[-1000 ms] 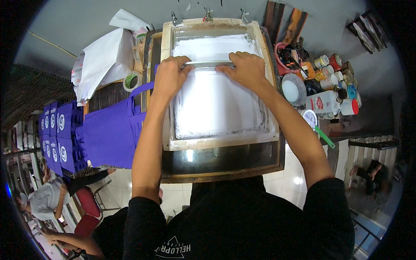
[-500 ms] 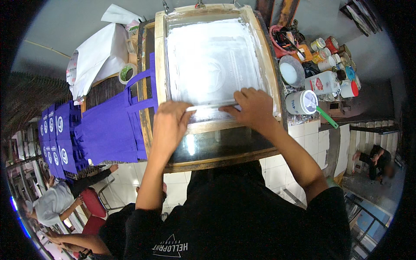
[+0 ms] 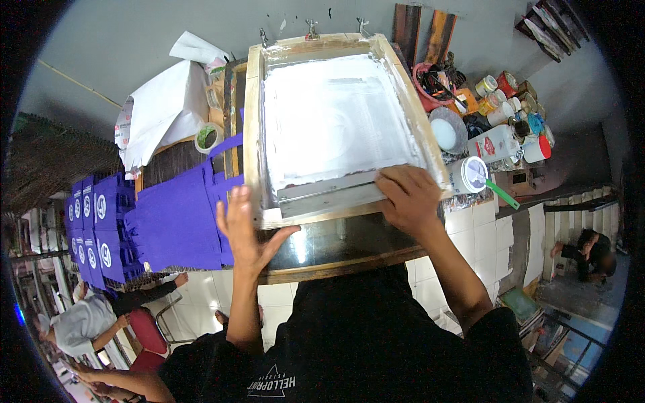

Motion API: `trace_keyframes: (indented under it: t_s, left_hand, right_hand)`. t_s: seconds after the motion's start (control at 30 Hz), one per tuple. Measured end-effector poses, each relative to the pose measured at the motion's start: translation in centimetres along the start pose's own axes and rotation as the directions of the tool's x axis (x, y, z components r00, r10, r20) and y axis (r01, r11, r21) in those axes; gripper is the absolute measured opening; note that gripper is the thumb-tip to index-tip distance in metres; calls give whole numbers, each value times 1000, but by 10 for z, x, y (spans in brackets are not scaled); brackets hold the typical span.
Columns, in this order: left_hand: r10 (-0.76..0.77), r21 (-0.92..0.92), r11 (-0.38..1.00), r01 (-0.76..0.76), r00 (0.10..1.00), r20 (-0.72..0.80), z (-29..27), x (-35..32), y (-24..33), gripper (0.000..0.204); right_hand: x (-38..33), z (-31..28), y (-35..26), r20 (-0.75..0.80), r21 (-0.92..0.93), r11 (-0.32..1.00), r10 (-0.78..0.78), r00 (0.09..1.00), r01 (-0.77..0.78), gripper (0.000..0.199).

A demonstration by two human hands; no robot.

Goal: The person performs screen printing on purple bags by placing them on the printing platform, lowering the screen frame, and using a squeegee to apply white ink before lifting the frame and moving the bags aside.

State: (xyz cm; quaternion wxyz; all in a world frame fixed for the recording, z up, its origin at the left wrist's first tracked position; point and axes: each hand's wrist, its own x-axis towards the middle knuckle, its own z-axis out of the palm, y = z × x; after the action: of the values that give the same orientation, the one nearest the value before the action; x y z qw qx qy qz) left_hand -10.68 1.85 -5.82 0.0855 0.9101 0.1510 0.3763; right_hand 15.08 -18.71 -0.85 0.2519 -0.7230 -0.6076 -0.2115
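A wooden-framed printing screen [image 3: 252, 127] lies before me, with white ink [image 3: 336, 121] spread over its mesh. At its near end is a grey strip that looks like the squeegee [image 3: 329, 193], lying crosswise inside the frame. My right hand [image 3: 411, 201] is closed over the right end of this strip, at the near right corner of the screen. Beside the near left corner, my left hand [image 3: 245, 228] is open, fingers spread and holding nothing. Purple cloth bags [image 3: 178, 225] lie to the left, one strap reaching toward the screen.
Clamps [image 3: 312, 29] stand at the screen's far edge. A roll of tape [image 3: 208, 138] and white paper [image 3: 164, 111] lie left. On the right are a white tub [image 3: 463, 176] with a green-handled tool [image 3: 502, 195], a bowl [image 3: 447, 131] and several jars. Other people sit at both sides.
My left hand has let go of the squeegee, moved toward the frame's near left corner and spread its fingers. The squeegee now lies lower, nearer the front. The whole view has shifted.
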Motion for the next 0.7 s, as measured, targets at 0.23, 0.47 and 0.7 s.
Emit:
trace_keyframes:
  t_s: [0.23,0.47,0.7]
  left_hand:
    - [-324,7,946,325,939,117,45,13,-1,67]
    - [-125,163,980,117,992,35,35,47,-1,41]
    - [-475,21,878,477,868,146,25,18,-42,87]
  right_hand:
    - [115,-69,11,-218,-138,989,-85,972,55,24]
    - [176,-90,33,-314,-232,971,-133,940,59,28]
    - [222,-114,28,-161,-76,966,232,959,-246,37]
